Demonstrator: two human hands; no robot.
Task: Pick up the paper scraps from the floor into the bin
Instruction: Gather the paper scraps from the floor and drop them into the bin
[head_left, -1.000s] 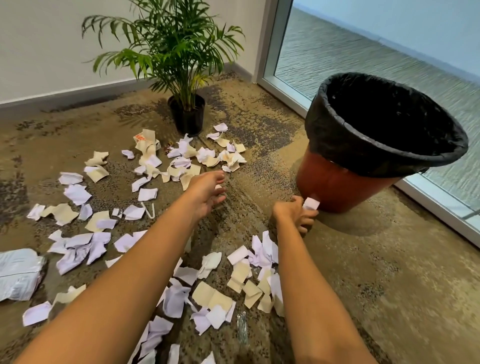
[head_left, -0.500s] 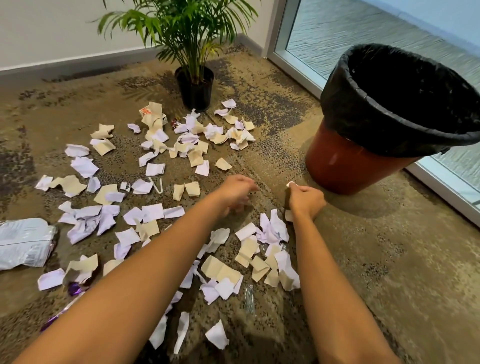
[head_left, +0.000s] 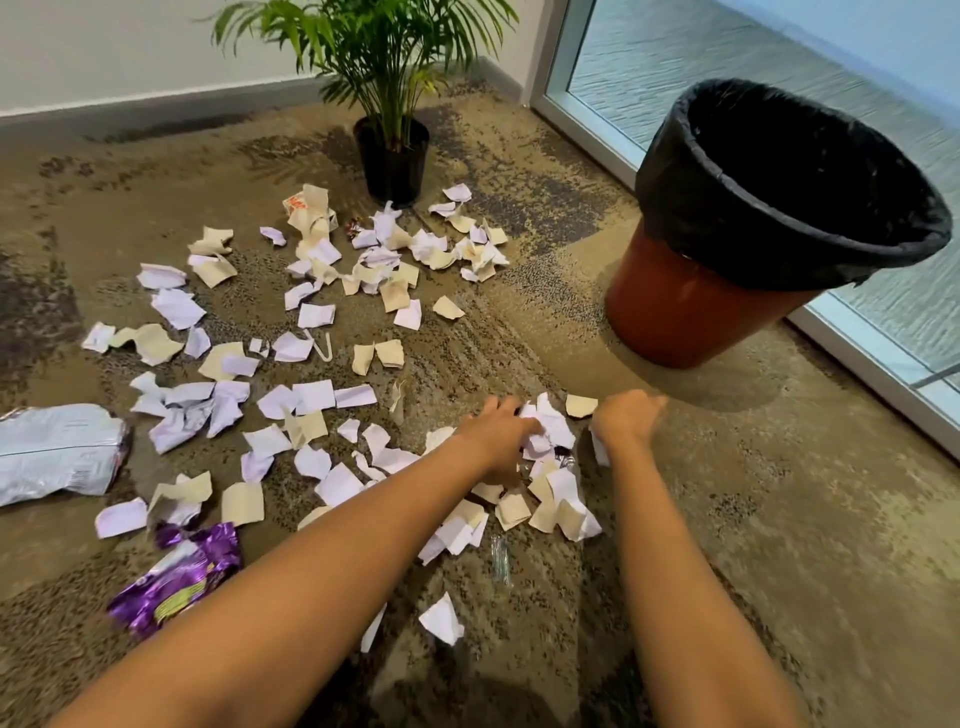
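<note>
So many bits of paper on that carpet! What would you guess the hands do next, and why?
Probably close both hands on the small heap between them and scoop it up. The left hand already rests on those scraps, the right hand sits just beside them, and the bin stands near, beyond the right hand.

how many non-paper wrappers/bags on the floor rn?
2 clear ones. A silver bag lies at the left edge of the carpet. A purple wrapper lies nearer the camera, beside the left forearm. A small clear plastic piece sits among the scraps; more may hide under paper.
</note>
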